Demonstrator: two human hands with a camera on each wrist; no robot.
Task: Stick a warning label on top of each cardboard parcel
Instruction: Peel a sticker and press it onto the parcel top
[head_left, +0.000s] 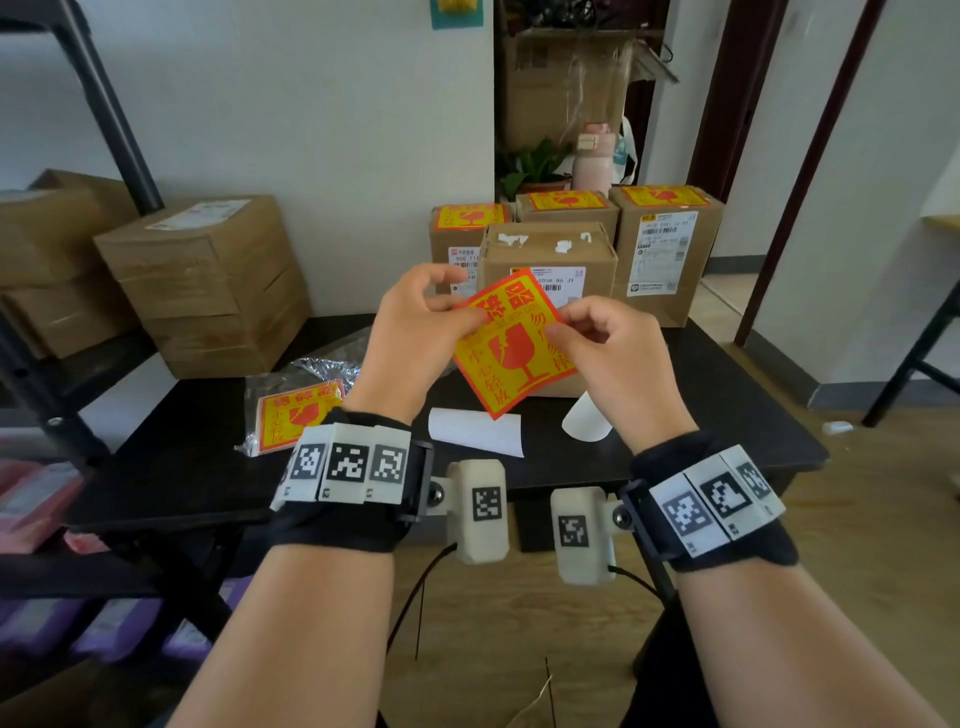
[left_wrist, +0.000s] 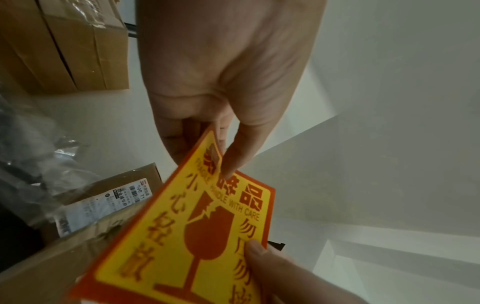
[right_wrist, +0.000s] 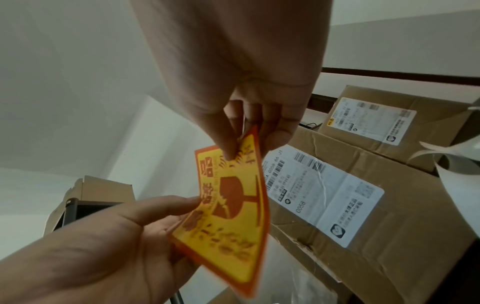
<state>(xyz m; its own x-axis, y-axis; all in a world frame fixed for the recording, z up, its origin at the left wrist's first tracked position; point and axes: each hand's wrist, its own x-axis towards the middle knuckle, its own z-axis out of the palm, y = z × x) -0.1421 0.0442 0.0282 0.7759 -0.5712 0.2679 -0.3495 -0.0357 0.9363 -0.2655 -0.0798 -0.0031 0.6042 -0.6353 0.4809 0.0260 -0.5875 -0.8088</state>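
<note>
I hold a yellow and red warning label (head_left: 511, 343) (left_wrist: 192, 236) (right_wrist: 231, 203) in the air above the black table (head_left: 727, 405). My left hand (head_left: 421, 332) (left_wrist: 223, 156) pinches its upper left corner, which lifts slightly. My right hand (head_left: 587, 338) (right_wrist: 233, 144) pinches its right edge. Right behind the label stands a cardboard parcel (head_left: 545, 249) (right_wrist: 363, 205) with a bare top showing torn white scraps. Three parcels (head_left: 470, 228) behind it carry a label on top each.
A pack of labels (head_left: 296, 415) in clear wrap lies on the table's left part. Two curled white backing sheets (head_left: 478, 431) lie near the front. Larger stacked boxes (head_left: 208, 280) stand at the left, beside a black rack.
</note>
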